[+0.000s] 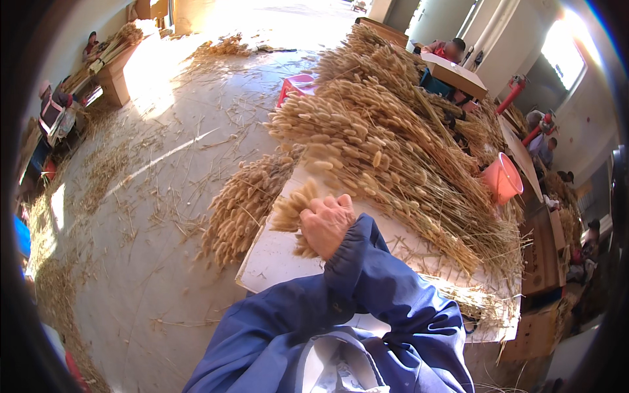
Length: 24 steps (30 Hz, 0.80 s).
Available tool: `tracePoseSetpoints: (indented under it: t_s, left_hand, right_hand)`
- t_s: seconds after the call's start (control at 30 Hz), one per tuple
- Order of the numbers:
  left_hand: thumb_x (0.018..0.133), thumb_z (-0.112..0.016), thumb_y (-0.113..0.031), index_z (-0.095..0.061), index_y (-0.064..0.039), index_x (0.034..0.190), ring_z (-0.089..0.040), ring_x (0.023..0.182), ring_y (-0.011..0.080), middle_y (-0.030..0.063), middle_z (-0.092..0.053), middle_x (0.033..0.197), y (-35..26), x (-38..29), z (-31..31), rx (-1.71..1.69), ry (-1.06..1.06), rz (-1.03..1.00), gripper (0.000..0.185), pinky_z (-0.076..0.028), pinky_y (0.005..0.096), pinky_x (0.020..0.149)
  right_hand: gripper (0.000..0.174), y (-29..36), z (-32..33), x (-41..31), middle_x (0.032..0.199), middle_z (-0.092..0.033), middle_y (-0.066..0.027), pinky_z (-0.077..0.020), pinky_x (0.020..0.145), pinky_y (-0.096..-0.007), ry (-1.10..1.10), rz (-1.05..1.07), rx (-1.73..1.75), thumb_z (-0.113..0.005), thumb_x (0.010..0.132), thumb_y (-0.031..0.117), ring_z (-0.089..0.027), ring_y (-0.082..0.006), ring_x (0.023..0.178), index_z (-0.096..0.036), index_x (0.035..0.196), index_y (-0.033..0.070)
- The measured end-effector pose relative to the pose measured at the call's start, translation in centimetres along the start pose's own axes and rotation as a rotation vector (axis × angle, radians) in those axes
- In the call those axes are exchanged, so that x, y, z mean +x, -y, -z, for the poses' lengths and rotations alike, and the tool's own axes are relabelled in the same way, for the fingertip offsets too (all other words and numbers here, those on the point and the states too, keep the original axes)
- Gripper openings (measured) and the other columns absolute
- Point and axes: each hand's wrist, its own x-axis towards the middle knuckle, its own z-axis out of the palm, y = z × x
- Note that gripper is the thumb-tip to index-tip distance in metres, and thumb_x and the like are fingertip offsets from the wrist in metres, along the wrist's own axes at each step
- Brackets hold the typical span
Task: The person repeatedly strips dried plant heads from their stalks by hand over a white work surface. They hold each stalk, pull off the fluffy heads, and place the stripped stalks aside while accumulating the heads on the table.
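A small bunch of dried bunny-tail grass point(294, 209) is gripped in my right hand point(327, 223), its fluffy heads pointing left. More heads of it show below the fist. The hand is over the near left part of a white tabletop point(285, 265). My forearms cross in dark blue sleeves. My left hand is out of sight behind the right sleeve. Just beyond the fist lies a large heap of dried grass point(363, 132), its heads to the left and its stems to the right. Another bundle point(245, 206) hangs beside the table's left edge.
A pink bucket point(502, 178) stands right of the heap. Behind the heap is a pink plastic stool point(297, 87). Loose stalks litter the concrete floor point(167, 236). One person point(447, 49) sits near an open carton point(454, 76); other people work along both sides.
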Motion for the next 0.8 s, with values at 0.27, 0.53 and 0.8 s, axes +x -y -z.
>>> tracePoseSetpoints:
  t_s: [0.27,0.53,0.8]
  left_hand:
    - [0.093,-0.052,-0.039,-0.040,-0.014,0.065,-0.047,0.054,0.0144,0.0002,-0.038,0.053,1.4,-0.3,-1.4,-0.025,-0.010,0.022,0.039,-0.052,0.0336,0.058]
    - [0.093,-0.052,-0.038,-0.041,-0.014,0.066,-0.048,0.055,0.0143,0.0001,-0.038,0.053,-2.5,-0.3,0.2,-0.258,-0.289,-0.146,0.038,-0.053,0.0338,0.060]
    - [0.092,-0.055,-0.039,-0.038,-0.015,0.060,-0.044,0.052,0.0130,-0.0013,-0.035,0.053,-6.3,-2.2,-0.9,-0.324,-0.533,-0.288,0.043,-0.052,0.0342,0.055]
  right_hand:
    - [0.011,0.0,0.0,0.3,0.085,-0.060,-0.0042,-0.0344,0.080,-0.0380,0.088,0.001,-0.002,-0.056,0.076,0.012,-0.058,-0.0184,0.090,-0.065,0.082,0.011]
    - [0.031,-3.8,-0.5,-3.4,0.098,-0.062,-0.0079,-0.0383,0.085,-0.0364,-0.429,-0.139,0.387,-0.060,0.081,0.018,-0.057,-0.0235,0.095,-0.060,0.110,0.008]
    - [0.060,-7.8,-4.6,-15.5,0.113,-0.061,-0.0091,-0.0363,0.095,-0.0423,-0.030,-0.457,0.429,-0.071,0.072,0.027,-0.055,-0.0277,0.107,-0.051,0.125,0.011]
